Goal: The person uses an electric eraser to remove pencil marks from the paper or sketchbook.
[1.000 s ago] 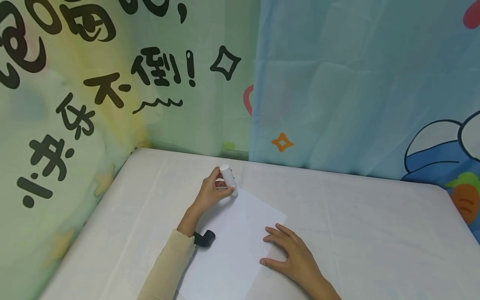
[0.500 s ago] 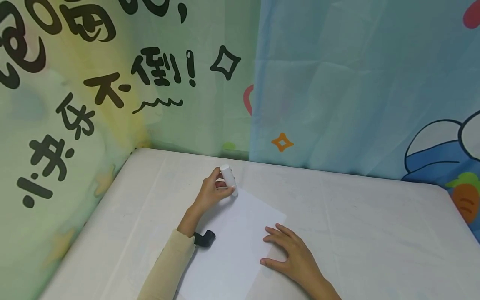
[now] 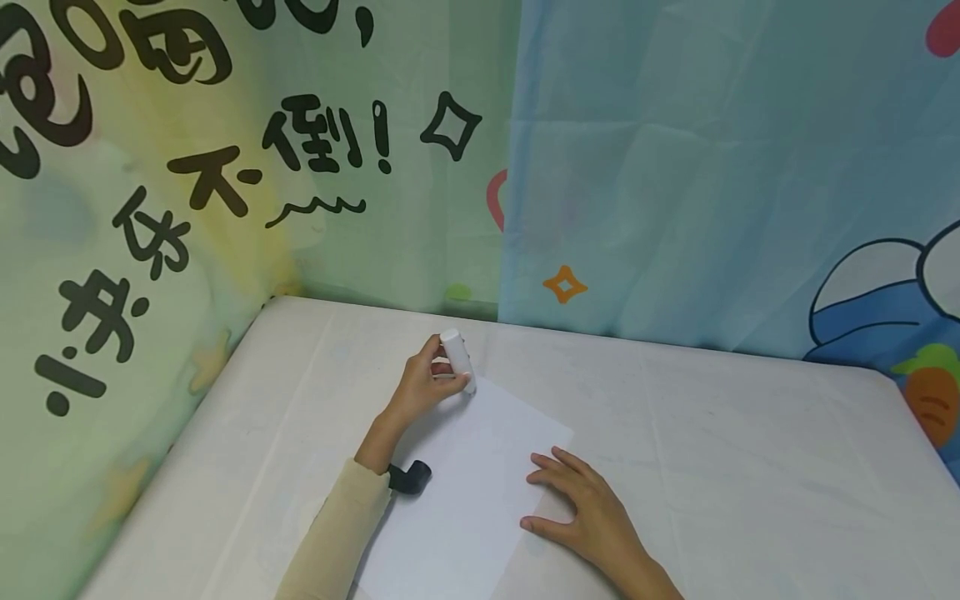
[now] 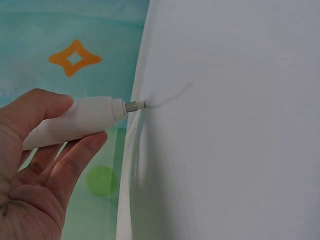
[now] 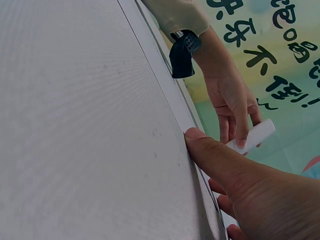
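Note:
My left hand [image 3: 420, 385] holds a white electric eraser [image 3: 457, 358] between thumb and fingers at the far end of a sheet of white paper [image 3: 465, 483]. In the left wrist view the metal collet and small tip of the eraser [image 4: 92, 117] meet the white surface. From that tip a faint grey line [image 4: 172, 96] curves away. My right hand [image 3: 581, 508] rests by the paper's right edge, thumb and fingers spread, holding nothing. In the right wrist view, its thumb [image 5: 215, 152] lies at a white edge.
The paper lies on a table with a white cover [image 3: 750, 467]. Printed cloth backdrops [image 3: 652, 192] stand behind and to the left of the table. A black wrist camera [image 3: 410, 477] on the left wrist overhangs the paper.

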Demonstrator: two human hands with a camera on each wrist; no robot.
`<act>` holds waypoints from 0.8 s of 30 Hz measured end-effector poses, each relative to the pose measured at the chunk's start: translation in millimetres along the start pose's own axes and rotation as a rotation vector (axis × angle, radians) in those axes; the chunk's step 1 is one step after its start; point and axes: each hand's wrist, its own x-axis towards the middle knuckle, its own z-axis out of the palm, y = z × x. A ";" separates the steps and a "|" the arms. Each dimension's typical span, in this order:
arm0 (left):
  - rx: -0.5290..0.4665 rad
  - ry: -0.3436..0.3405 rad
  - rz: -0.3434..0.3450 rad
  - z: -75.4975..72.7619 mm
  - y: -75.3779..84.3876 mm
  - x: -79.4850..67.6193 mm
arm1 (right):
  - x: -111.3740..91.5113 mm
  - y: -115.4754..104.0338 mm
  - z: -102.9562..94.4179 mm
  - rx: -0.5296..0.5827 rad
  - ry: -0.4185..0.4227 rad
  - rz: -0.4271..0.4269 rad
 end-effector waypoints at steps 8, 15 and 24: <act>0.010 0.002 -0.023 1.6 -0.1 1.1 | -1.1 2.5 0.7 0.004 0.002 0.001; 0.017 0.002 -0.031 1.8 -0.1 1.5 | -1.0 2.5 1.4 -0.005 0.012 -0.012; -0.004 0.002 -0.011 0.4 0.3 -0.1 | -0.7 1.8 1.6 -0.006 0.016 -0.022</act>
